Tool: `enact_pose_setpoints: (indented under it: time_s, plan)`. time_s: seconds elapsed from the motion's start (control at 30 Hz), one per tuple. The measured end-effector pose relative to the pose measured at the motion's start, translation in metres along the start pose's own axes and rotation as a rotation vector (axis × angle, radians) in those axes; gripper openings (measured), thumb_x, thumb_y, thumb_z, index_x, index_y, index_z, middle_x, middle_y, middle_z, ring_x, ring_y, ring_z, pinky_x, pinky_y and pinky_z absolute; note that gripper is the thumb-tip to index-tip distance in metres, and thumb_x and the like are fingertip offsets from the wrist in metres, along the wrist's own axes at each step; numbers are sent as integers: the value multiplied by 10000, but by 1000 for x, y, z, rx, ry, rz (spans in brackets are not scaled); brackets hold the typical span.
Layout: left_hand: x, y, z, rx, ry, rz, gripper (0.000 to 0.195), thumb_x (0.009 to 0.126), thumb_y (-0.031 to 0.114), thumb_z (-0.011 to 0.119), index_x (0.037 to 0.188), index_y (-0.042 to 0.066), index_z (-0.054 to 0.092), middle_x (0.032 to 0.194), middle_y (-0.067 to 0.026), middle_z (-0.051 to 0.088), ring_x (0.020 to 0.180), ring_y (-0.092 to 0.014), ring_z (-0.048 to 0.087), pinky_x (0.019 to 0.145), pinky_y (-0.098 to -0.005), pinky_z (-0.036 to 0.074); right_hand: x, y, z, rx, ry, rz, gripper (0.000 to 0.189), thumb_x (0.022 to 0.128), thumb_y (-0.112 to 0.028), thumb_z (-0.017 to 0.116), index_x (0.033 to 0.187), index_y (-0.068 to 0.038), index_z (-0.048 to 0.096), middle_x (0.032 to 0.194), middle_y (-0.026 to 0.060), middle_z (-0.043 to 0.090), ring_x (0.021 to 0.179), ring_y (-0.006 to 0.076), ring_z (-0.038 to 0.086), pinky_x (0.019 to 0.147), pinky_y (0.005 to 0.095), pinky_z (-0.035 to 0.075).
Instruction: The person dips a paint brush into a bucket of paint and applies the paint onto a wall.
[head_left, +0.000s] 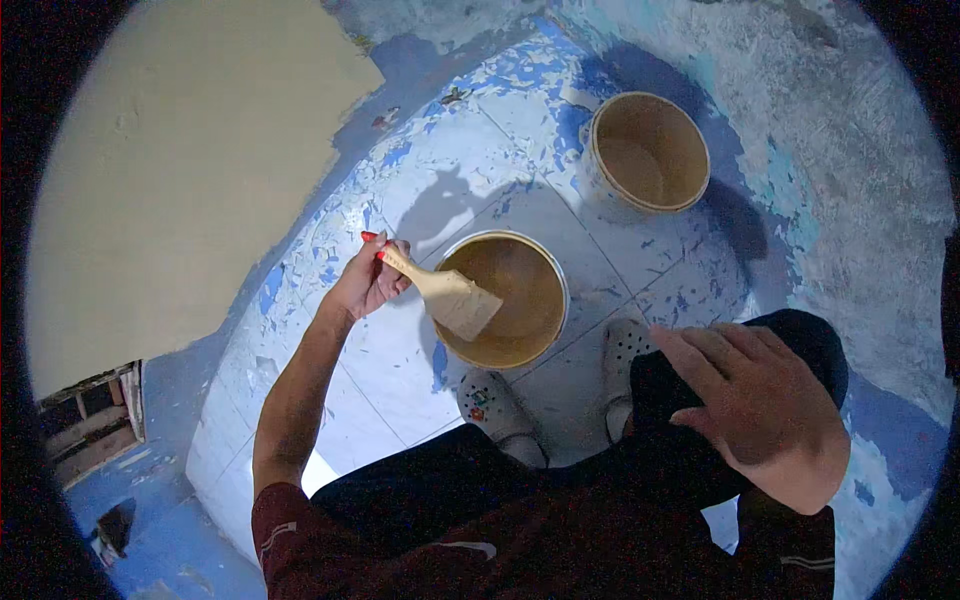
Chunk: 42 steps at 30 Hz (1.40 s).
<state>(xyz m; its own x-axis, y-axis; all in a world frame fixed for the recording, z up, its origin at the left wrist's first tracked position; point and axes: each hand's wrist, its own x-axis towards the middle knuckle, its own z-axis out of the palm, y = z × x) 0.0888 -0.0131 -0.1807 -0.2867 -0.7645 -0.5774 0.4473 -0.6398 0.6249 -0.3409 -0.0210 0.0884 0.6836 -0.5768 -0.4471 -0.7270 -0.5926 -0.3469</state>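
My left hand (373, 281) grips the red-tipped wooden handle of a wide paintbrush (461, 300). The brush is coated in cream paint, and its head is over the near left part of a round bucket (564, 300) on the floor; I cannot tell whether it touches the rim. Tan paint or a similar coating shows inside that bucket. Held palm down above my right knee, my right hand (757, 405) has its fingers extended and holds nothing visible.
A second bucket (651, 206) with a tan interior stands farther off at the right. Blue and white flakes litter the tiled floor (375, 367). A partly cream-painted wall (187, 172) rises at left, a patchy grey wall (840, 187) at right. My clogs (499, 412) flank the near bucket's front side.
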Motion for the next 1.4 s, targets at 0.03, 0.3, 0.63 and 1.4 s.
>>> enact_pose_setpoints:
  time_s: [0.03,0.3,0.63,1.4]
  plan:
    - [-1,1,1,6,12,6,513,978,548,377,918,79,575,746,-29,558,603,-150,518,552,-225,439,-1,-1,0,-32,-24,15,649,802,-211,700,1359,-33,419,1217,154,573,1153,301,537,987,407,422]
    - [-7,22,47,232,-153,22,580,983,551,335,955,40,608,776,-39,601,689,-134,600,616,-268,516,4,-14,-7,-87,-13,-32,592,851,-285,597,1359,-42,416,1125,133,599,1094,293,553,936,395,433]
    - [-4,33,116,326,-103,14,436,1001,387,401,940,-1,590,765,-93,625,606,-153,614,518,-287,510,1,-21,-18,-232,-552,-354,565,952,-315,503,1387,17,360,1231,184,564,1147,327,550,966,416,437]
    - [-35,-71,68,-390,476,465,469,871,477,411,652,70,491,516,-46,425,429,-213,480,379,-316,361,189,-81,57,-285,-614,-781,347,842,-211,623,1140,-39,577,1114,177,619,1044,320,605,812,431,511]
